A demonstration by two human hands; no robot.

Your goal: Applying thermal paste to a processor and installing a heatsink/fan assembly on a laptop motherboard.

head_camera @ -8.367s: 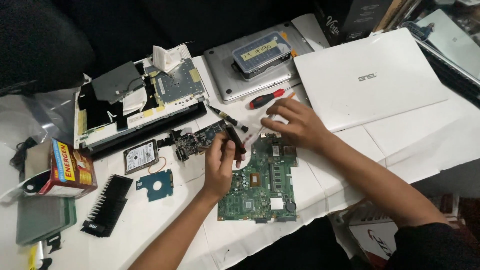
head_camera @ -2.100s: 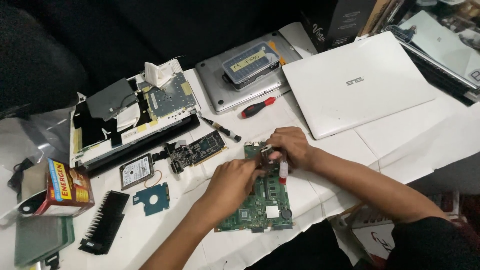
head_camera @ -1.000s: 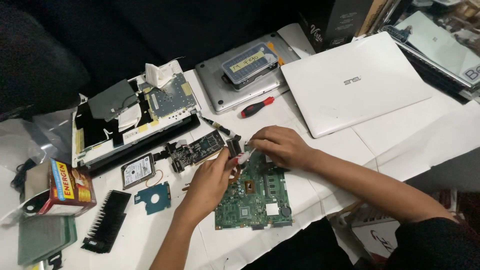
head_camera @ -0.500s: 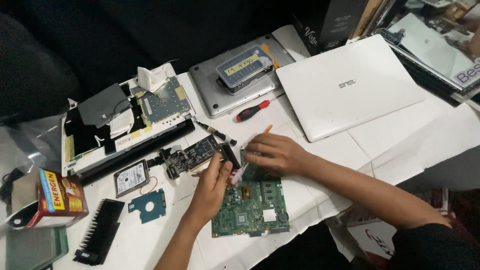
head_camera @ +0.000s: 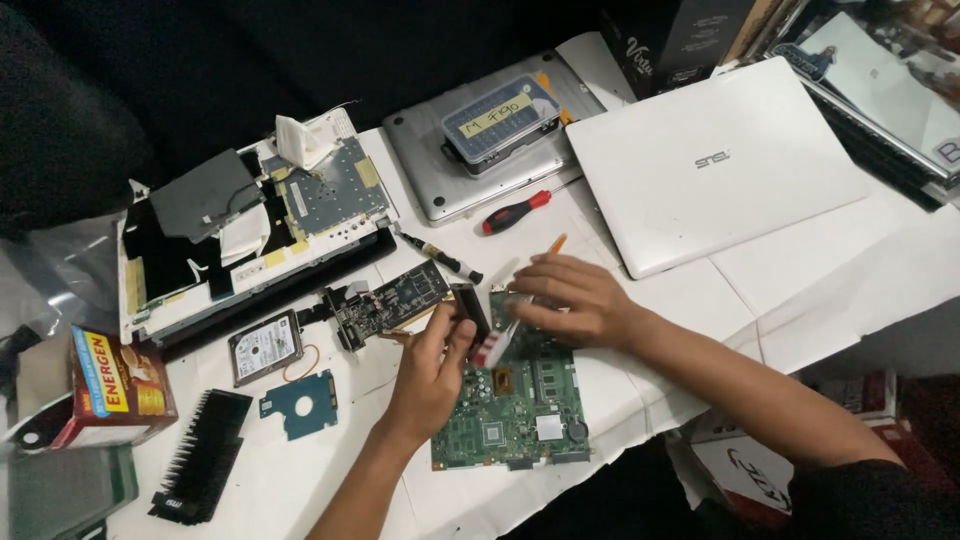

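Observation:
A green motherboard (head_camera: 510,415) lies flat on the white paper in front of me. My left hand (head_camera: 430,370) rests at its top left corner, fingers pinched on a flat black part (head_camera: 468,305) that stands on edge there. My right hand (head_camera: 575,300) hovers over the board's top edge, fingers closed on a slim white and red tool (head_camera: 493,347) that points down at the board. An orange tip (head_camera: 557,243) sticks out behind that hand. A smaller dark circuit board (head_camera: 395,298) lies just left of the black part.
Behind the hands lie a black pen (head_camera: 440,258) and a red-handled screwdriver (head_camera: 515,212). A closed white laptop (head_camera: 715,165) sits far right, a grey laptop (head_camera: 440,185) carries a clear parts box (head_camera: 500,118), and an opened chassis (head_camera: 250,225) is on the left. A hard drive (head_camera: 265,347), blue bracket (head_camera: 300,403), black heatsink (head_camera: 200,455) and red carton (head_camera: 110,385) lie left.
Both hands have slid from the middle of the motherboard up to its top left edge. My left hand has closed on the black part there. The view has shifted slightly.

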